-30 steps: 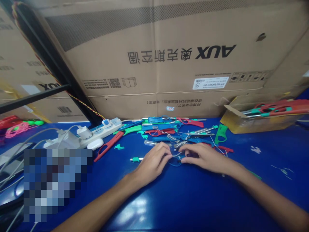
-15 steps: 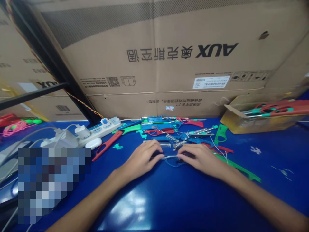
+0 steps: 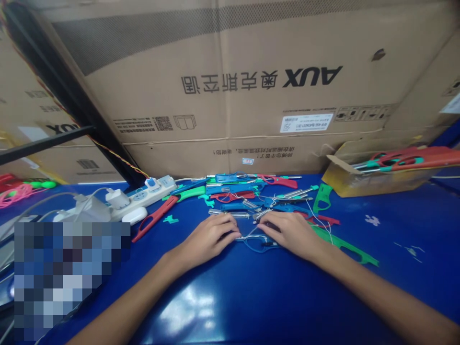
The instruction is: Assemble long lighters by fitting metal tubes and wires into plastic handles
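Observation:
Both my hands rest on the blue table point(image 3: 251, 297) in front of a heap of plastic and metal parts point(image 3: 247, 194). My left hand point(image 3: 210, 237) has its fingers curled down over a small part at its fingertips, which I cannot make out. My right hand point(image 3: 287, 232) is curled the same way. A thin white string and a blue plastic handle piece point(image 3: 253, 244) lie between the two hands, joined to what the fingers pinch. A long green plastic strip point(image 3: 347, 247) lies under my right wrist.
A big cardboard box point(image 3: 230, 86) stands along the back. A white power strip point(image 3: 143, 196) with chargers and a red handle point(image 3: 153, 218) lie at the left. An open carton point(image 3: 381, 177) holding red and teal tools sits at the right.
Both hands have drawn slightly toward me and apart, and the string between them now shows. The green strip under my right wrist has come into sight.

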A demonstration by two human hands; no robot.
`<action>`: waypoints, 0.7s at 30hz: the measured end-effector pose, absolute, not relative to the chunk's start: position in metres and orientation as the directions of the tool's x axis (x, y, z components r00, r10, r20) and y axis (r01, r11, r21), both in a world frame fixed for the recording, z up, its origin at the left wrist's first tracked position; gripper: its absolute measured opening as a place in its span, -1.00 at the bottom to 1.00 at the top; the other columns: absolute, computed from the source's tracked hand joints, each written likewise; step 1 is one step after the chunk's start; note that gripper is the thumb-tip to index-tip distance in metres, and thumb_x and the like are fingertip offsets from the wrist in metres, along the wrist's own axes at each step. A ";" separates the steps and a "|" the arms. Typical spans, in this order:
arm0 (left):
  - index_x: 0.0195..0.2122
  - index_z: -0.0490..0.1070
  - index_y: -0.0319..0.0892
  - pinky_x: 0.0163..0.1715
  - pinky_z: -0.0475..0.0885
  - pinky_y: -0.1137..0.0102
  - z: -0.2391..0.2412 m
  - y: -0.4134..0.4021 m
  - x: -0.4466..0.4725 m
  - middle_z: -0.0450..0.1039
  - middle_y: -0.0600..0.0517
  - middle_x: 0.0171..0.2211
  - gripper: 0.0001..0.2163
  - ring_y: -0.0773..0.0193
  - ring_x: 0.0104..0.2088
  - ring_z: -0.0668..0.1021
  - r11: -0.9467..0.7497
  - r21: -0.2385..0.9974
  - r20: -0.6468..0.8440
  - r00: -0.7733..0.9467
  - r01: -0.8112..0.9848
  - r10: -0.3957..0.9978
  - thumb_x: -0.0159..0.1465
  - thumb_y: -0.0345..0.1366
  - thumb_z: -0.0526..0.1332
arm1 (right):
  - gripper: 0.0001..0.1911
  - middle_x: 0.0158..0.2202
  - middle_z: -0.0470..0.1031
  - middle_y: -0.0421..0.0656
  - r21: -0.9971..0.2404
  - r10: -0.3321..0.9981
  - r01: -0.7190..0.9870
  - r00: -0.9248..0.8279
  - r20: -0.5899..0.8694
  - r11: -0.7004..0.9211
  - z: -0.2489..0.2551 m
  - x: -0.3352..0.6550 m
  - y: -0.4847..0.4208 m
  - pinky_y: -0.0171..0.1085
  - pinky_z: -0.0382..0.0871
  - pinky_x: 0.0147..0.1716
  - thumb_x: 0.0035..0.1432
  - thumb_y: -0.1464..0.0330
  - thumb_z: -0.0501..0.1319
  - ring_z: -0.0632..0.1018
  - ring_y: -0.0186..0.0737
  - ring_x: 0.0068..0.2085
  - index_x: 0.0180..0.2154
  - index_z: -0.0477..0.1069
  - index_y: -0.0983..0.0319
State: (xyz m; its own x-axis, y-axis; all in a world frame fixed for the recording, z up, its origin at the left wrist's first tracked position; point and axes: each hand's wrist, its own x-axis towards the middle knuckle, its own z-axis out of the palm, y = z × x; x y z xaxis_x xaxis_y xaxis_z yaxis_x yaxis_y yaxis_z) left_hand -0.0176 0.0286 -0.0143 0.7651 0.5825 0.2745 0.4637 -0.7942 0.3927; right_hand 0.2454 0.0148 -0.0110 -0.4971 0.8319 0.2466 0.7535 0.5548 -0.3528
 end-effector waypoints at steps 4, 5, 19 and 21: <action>-0.15 0.46 -0.15 -0.08 0.39 0.31 -0.014 0.028 -0.017 0.44 0.01 -0.16 -0.82 0.23 -0.12 0.49 -0.791 0.391 0.264 0.766 0.471 0.586 0.49 -0.28 0.07 | -0.74 -0.17 0.64 -0.14 -0.309 0.843 0.785 -0.482 0.238 0.536 -0.010 0.242 0.014 -0.22 0.40 -0.31 0.39 0.25 0.09 0.65 -0.09 -0.20 -0.19 0.52 0.17; -0.15 0.46 -0.15 -0.08 0.39 0.31 -0.013 0.028 -0.017 0.44 0.01 -0.15 -0.82 0.22 -0.12 0.49 -0.791 0.389 0.261 0.767 0.472 0.586 0.49 -0.28 0.07 | -0.75 -0.18 0.65 -0.14 -0.304 0.845 0.790 -0.480 0.234 0.533 -0.009 0.241 0.013 -0.22 0.40 -0.32 0.39 0.25 0.09 0.65 -0.09 -0.21 -0.19 0.52 0.17; -0.10 0.46 -0.14 -0.06 0.40 0.29 -0.012 0.026 -0.016 0.46 -0.01 -0.15 -0.83 0.21 -0.11 0.50 -0.798 0.386 0.270 0.771 0.463 0.577 0.49 -0.29 0.08 | -0.72 -0.16 0.64 -0.13 -0.341 0.822 0.751 -0.484 0.301 0.566 -0.013 0.241 0.015 -0.21 0.44 -0.25 0.40 0.23 0.07 0.64 -0.13 -0.19 -0.17 0.52 0.18; 0.00 0.43 -0.12 -0.03 0.41 0.27 -0.011 0.024 -0.015 0.46 -0.01 -0.10 -0.83 0.19 -0.06 0.50 -0.804 0.375 0.279 0.772 0.461 0.572 0.48 -0.30 0.09 | -0.74 -0.17 0.64 -0.12 -0.312 0.826 0.766 -0.501 0.257 0.562 -0.012 0.240 0.015 -0.21 0.43 -0.28 0.39 0.25 0.09 0.64 -0.12 -0.20 -0.17 0.52 0.18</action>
State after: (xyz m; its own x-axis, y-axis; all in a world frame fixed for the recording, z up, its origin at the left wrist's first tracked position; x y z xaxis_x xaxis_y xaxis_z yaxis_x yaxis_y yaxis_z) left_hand -0.0154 0.0240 -0.0105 0.7715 0.5719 0.2787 0.4606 -0.8044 0.3754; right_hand 0.2402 0.0153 -0.0124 -0.5012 0.8262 0.2574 0.7662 0.5619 -0.3118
